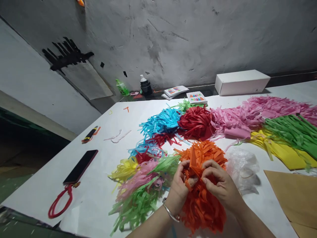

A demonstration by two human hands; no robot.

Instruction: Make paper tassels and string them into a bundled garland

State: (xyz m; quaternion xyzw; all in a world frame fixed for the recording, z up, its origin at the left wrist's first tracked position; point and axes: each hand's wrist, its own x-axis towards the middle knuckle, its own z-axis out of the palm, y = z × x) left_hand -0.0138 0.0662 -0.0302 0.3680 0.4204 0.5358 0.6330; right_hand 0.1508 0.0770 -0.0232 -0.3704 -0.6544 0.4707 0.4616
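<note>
An orange tissue-paper tassel (203, 205) lies on the white table (104, 155) in front of me. My left hand (179, 188), with a silver bangle on the wrist, pinches its folded top from the left. From the right, my right hand (219, 186) grips the same folded top, fingers curled over the orange strips. A second heap of orange fringe (205, 150) sits just behind my hands. To the left lie finished tassels in green (138, 203), pink and yellow.
Blue (162, 122), red (196, 122), pink (247, 115), green (292, 130) and yellow fringe piles cover the table's middle and right. A phone (80, 167) with a red strap lies at left. A white box (241, 82), card packs, bottles, clear plastic (241, 168) and brown paper (294, 195) surround them.
</note>
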